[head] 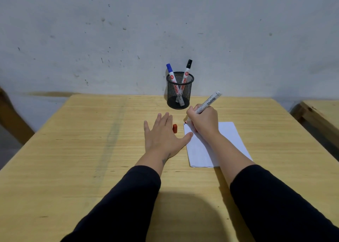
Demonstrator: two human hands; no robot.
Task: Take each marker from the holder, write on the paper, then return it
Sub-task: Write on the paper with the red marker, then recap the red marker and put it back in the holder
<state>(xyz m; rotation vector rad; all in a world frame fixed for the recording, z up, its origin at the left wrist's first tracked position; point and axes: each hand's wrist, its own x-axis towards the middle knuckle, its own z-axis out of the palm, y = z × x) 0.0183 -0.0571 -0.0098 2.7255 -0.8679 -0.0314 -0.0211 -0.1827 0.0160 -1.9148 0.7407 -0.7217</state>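
A black mesh holder (pixel 179 92) stands at the table's far edge against the wall, with a blue-capped marker (pixel 171 73) and a black-capped marker (pixel 187 70) leaning in it. My right hand (pixel 202 121) grips an uncapped red marker (pixel 209 101), its tip touching the top left corner of the white paper (pixel 229 137). Its red cap (pixel 175 128) lies on the table between my hands. My left hand (pixel 161 135) rests flat with fingers spread, its thumb touching the paper's left edge.
The wooden table (pixel 91 150) reaches to a grey wall (pixel 128 39). Another wooden bench or table (pixel 319 116) stands at the right, and a wooden piece (pixel 11 118) at the left.
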